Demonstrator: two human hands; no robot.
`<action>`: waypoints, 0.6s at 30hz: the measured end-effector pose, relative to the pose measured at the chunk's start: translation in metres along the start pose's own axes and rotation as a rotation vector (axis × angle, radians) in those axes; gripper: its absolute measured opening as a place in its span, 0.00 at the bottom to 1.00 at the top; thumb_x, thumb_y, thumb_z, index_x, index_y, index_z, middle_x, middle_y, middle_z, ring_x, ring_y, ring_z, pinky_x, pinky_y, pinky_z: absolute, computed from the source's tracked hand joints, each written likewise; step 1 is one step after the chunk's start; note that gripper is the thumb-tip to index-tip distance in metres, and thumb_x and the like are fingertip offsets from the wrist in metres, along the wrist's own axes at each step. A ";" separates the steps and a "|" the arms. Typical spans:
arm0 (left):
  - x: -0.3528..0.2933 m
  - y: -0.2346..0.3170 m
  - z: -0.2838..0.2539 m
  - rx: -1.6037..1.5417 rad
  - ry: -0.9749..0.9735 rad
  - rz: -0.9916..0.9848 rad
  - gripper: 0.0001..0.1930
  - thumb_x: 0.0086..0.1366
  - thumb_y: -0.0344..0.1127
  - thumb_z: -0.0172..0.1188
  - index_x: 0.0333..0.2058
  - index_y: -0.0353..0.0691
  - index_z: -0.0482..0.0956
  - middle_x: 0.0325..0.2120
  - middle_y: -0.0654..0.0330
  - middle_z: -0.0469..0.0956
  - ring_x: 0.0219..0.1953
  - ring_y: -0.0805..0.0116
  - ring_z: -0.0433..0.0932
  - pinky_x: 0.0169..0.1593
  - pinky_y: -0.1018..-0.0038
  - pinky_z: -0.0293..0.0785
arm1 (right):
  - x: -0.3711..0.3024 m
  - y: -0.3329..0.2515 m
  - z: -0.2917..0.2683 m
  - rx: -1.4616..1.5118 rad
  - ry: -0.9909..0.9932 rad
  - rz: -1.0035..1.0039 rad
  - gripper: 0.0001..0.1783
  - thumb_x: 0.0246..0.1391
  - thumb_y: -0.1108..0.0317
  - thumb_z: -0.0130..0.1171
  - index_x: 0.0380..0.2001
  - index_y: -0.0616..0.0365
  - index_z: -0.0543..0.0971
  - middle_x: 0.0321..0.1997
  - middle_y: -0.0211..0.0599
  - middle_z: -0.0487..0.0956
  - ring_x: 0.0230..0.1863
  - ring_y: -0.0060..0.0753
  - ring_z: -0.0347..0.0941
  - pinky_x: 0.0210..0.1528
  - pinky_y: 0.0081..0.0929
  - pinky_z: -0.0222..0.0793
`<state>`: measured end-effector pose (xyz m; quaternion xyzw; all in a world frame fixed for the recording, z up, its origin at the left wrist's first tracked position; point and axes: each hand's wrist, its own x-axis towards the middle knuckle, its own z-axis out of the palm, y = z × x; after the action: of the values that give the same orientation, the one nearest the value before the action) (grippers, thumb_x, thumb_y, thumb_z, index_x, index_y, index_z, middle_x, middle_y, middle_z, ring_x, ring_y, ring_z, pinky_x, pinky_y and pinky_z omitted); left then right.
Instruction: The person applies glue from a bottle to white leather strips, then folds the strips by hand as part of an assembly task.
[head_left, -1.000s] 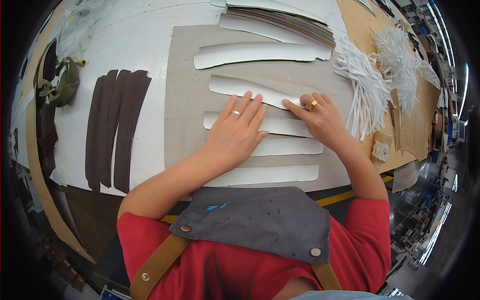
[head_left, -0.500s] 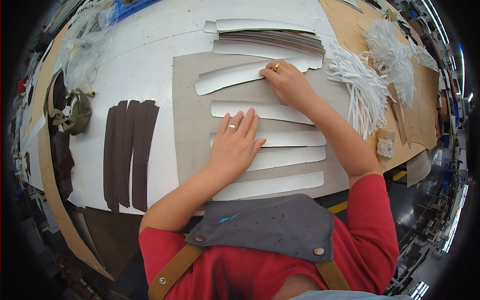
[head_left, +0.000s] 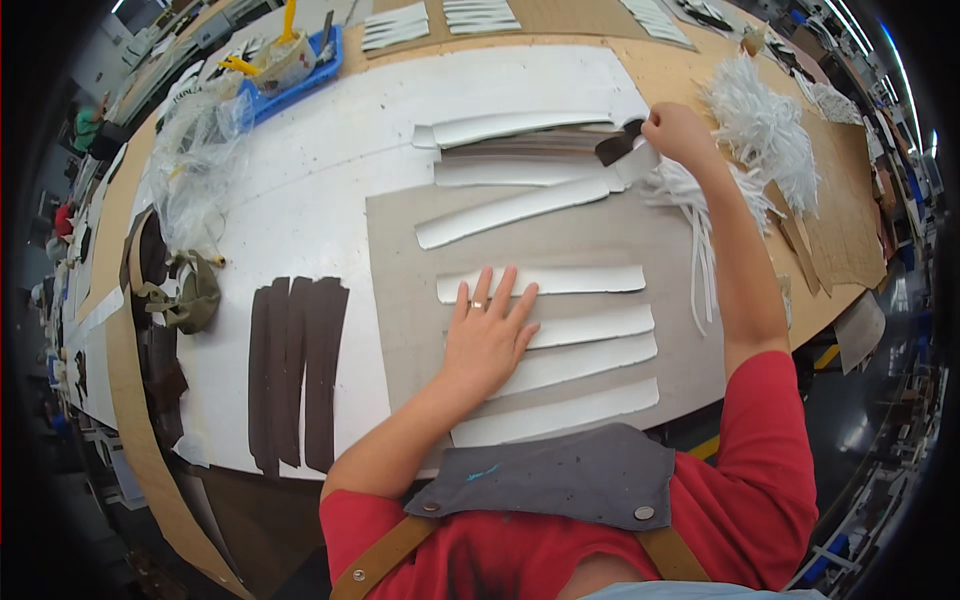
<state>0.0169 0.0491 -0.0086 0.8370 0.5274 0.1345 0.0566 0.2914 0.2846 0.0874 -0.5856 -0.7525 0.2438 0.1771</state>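
My left hand (head_left: pixel 488 345) lies flat with fingers spread across the white strips on the grey board (head_left: pixel 400 290). Its fingertips rest on one white strip (head_left: pixel 590 278), and its palm covers part of the white strip below (head_left: pixel 600 325). Two more white strips lie nearer to me. My right hand (head_left: pixel 682 135) is closed at the right end of the stack of strips (head_left: pixel 520 148), pinching the raised end of a strip whose dark side (head_left: pixel 618 146) shows. Just below the stack, another white strip (head_left: pixel 520 212) lies at a slant.
Dark brown strips (head_left: pixel 300 375) lie side by side on the left. White paper-like ribbons (head_left: pixel 765 125) are heaped at the right. Clear plastic (head_left: pixel 200 170), a green cloth (head_left: pixel 190 290) and a blue tray (head_left: pixel 300 85) with a tub stand at the far left.
My right hand has moved right, from the slanted strip to the stack's right end, where a dark side now shows. My left hand stays flat on the strips. The view has shifted.
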 end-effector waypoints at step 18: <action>-0.014 0.010 -0.007 -0.047 -0.108 -0.047 0.25 0.68 0.51 0.48 0.60 0.49 0.67 0.63 0.55 0.61 0.63 0.42 0.57 0.64 0.47 0.52 | -0.059 -0.045 0.063 -0.082 0.509 -0.728 0.14 0.48 0.80 0.55 0.38 0.57 0.81 0.36 0.39 0.76 0.39 0.40 0.73 0.44 0.32 0.70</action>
<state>0.0177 0.0321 -0.0024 0.8288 0.5399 0.1000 0.1077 0.2360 0.2090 0.0626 -0.3306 -0.8512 -0.0164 0.4073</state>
